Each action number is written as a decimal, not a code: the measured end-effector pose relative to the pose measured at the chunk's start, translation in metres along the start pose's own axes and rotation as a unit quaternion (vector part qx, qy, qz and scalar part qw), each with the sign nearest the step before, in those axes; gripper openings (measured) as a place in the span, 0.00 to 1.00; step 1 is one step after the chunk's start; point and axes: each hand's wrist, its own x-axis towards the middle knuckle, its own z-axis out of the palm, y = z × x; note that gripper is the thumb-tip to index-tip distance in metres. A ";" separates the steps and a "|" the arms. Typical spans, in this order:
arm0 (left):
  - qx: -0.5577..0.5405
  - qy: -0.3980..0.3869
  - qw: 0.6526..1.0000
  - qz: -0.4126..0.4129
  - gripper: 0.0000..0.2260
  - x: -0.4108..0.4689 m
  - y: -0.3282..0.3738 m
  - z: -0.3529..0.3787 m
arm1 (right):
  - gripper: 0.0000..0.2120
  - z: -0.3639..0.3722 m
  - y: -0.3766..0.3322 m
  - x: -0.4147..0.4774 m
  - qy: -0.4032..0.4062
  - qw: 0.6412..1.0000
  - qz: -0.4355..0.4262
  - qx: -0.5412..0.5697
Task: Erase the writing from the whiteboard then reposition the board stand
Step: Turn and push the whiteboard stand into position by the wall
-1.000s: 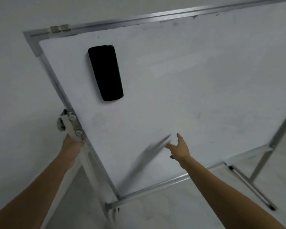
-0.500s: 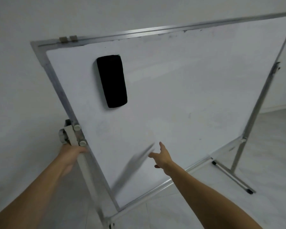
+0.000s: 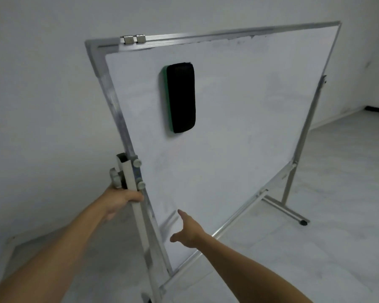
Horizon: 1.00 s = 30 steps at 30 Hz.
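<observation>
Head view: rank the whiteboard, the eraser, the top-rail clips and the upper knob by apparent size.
1. whiteboard
2. eraser
3. top-rail clips, as a pair
4. upper knob; about like one clip alone

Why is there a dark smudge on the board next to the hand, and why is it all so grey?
Head view: the right hand casts that soft shadow on the board. Head view: the light is dim and even, with no glare. Head view: the wide lens leans the board's edges; the eraser looks sharp.
</observation>
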 end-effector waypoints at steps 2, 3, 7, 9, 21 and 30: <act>-0.004 -0.045 0.999 0.017 0.10 0.033 0.007 0.016 | 0.48 0.001 0.000 0.021 0.004 1.000 0.023 0.002; -0.006 -0.070 0.997 0.022 0.11 0.051 0.012 0.023 | 0.49 -0.001 -0.004 0.033 0.010 0.999 0.033 0.007; -0.015 -0.145 0.989 0.032 0.11 0.117 0.028 0.045 | 0.51 -0.016 -0.016 0.076 0.054 0.995 0.070 0.037; -0.010 -0.176 0.984 0.030 0.12 0.149 0.039 0.056 | 0.51 -0.027 -0.018 0.095 0.077 0.992 0.084 0.053; 0.042 -0.290 0.952 0.084 0.14 0.308 0.099 0.193 | 0.28 -0.142 0.045 0.218 0.225 0.958 0.149 0.098; -0.032 -0.348 0.923 0.162 0.41 0.419 0.197 0.269 | 0.28 -0.271 0.106 0.301 0.224 0.960 0.168 0.016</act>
